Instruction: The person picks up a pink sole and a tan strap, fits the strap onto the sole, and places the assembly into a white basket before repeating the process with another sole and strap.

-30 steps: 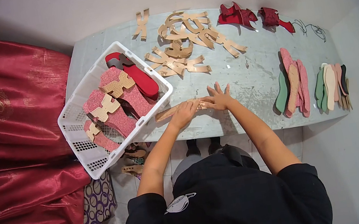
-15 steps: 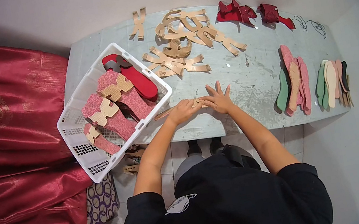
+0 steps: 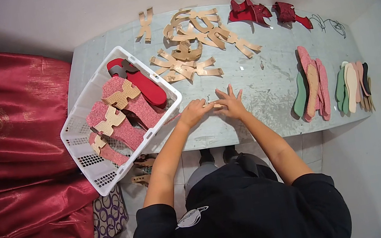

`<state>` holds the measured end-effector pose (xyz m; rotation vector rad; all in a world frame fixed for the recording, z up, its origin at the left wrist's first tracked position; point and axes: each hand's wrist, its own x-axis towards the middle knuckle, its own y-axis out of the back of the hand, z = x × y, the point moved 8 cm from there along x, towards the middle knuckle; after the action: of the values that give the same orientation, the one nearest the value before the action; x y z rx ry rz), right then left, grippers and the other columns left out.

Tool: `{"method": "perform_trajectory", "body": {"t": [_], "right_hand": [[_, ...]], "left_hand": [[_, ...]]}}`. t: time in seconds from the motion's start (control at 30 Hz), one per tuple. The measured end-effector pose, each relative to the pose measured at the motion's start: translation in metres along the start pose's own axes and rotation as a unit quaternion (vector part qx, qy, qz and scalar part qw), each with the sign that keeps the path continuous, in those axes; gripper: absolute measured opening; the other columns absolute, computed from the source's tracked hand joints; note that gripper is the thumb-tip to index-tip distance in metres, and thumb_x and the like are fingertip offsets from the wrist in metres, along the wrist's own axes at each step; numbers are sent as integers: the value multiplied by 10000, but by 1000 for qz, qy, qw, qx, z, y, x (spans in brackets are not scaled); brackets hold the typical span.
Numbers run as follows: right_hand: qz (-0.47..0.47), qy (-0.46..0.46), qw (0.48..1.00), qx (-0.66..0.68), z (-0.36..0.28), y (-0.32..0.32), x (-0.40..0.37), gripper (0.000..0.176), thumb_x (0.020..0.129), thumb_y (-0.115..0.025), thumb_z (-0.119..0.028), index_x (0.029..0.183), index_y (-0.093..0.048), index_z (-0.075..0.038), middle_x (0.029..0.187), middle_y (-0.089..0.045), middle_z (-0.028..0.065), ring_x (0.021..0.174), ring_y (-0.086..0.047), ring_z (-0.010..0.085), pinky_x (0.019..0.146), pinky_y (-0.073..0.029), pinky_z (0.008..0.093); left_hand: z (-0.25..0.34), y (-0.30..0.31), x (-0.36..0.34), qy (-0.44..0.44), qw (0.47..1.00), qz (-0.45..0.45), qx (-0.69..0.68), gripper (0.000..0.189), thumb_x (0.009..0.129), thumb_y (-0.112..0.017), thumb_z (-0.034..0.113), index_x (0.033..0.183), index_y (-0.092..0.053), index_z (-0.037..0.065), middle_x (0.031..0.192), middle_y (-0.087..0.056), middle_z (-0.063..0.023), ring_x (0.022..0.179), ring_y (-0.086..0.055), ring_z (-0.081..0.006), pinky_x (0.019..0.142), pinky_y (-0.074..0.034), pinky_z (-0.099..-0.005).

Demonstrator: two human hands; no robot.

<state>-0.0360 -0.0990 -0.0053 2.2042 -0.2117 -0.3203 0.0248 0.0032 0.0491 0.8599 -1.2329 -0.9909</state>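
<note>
At the table's front edge, my left hand (image 3: 193, 113) is curled over a small tan piece (image 3: 219, 106), fingertips against its left end. A thin pinkish-tan strip (image 3: 172, 119) shows left of this hand, toward the basket; whether it joins the tan piece is hidden. Just to the right, my right hand (image 3: 232, 105) has its fingers spread, with the thumb side touching the tan piece. Beyond both hands lies a loose pile of tan cut straps (image 3: 186, 64).
A white basket (image 3: 174, 96) with pink and red sandals (image 3: 145, 88) stands at left. Red uppers (image 3: 249, 12) and black cord (image 3: 328, 25) lie at the back. Pink, green and other soles (image 3: 324, 89) are at right. A red curtain (image 3: 14, 148) hangs left.
My left hand has shifted slightly up and its fingers now point more to the right. The strip at its left shows less. My right hand has barely moved.
</note>
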Motion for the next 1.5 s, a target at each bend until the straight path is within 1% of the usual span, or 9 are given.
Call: {"method": "perform_trajectory", "body": {"t": [0.33, 0.43, 0.53, 0.7, 0.9, 1.13, 1.2, 1.3, 1.5], "right_hand": [[75, 34, 996, -27, -17, 16, -19, 319, 692, -632, -148, 987, -644, -268, 1270, -456, -76, 1311, -160, 336, 918, 80, 706], [9, 53, 996, 75, -27, 33, -22, 293, 693, -656, -129, 978, -651, -197, 1250, -480, -24, 1243, -329, 308, 1003, -118, 605], [1, 149, 946, 288, -56, 68, -27, 348, 666, -728, -116, 998, -630, -75, 1229, -487, 104, 1069, -511, 230, 857, -435, 312], [-9, 138, 893, 428, -91, 89, -28, 342, 730, -687, -96, 1048, -591, -16, 1182, -510, 91, 1027, -526, 186, 861, -436, 307], [-38, 88, 808, 582, -125, 93, -23, 349, 771, -647, -79, 1080, -550, 52, 1182, -481, 87, 1004, -505, 138, 833, -438, 272], [-53, 90, 804, 586, -154, 90, -24, 270, 764, -651, -112, 1002, -613, 9, 1227, -465, 102, 1127, -440, 202, 936, -367, 327], [-5, 155, 904, 399, -164, 101, -23, 247, 748, -671, -167, 959, -647, -41, 1253, -464, 106, 1242, -314, 255, 1045, -183, 400], [-50, 158, 897, 409, -181, 100, -22, 228, 736, -679, -213, 926, -669, -86, 1265, -465, 104, 1302, -195, 286, 1064, -32, 424], [-85, 221, 896, 376, -208, 90, -14, 207, 732, -680, -224, 903, -678, -106, 1311, -418, 100, 1317, -131, 322, 1064, -33, 447]], "left_hand": [[21, 21, -9, 77, 993, 55, -77, 280, 729, -582, 102, 1004, -584, 152, 728, -475, -65, 656, -515, -232, 612, -428, -332], [24, 41, -8, 138, 974, 81, -158, 311, 691, -606, 36, 992, -583, 111, 794, -525, -81, 715, -541, -264, 643, -442, -347], [21, 67, -8, 202, 942, 135, -232, 298, 706, -588, 11, 996, -562, 74, 890, -558, -85, 782, -563, -275, 684, -451, -360], [9, 103, -14, 313, 843, 206, -385, 239, 756, -594, 27, 991, -548, 28, 988, -584, -126, 878, -591, -255, 727, -468, -319], [4, 147, -26, 279, 841, 303, -349, 257, 761, -619, 60, 998, -540, 2, 1064, -555, -130, 1007, -530, -245, 851, -408, -318], [-1, 146, -52, 316, 715, 297, -548, 271, 832, -576, 55, 1077, -473, 2, 1005, -533, -42, 943, -507, -104, 838, -397, -239], [0, 151, -60, 312, 714, 293, -554, 235, 832, -574, 48, 1042, -476, 7, 977, -543, -39, 914, -515, -91, 805, -408, -229], [0, 160, -71, 314, 705, 268, -577, 179, 829, -573, 35, 970, -464, 20, 920, -548, -30, 864, -514, -66, 748, -413, -208], [-4, 172, -93, 330, 704, 266, -569, 176, 819, -581, 24, 914, -434, 35, 872, -543, -27, 809, -508, -47, 698, -407, -191]]}}
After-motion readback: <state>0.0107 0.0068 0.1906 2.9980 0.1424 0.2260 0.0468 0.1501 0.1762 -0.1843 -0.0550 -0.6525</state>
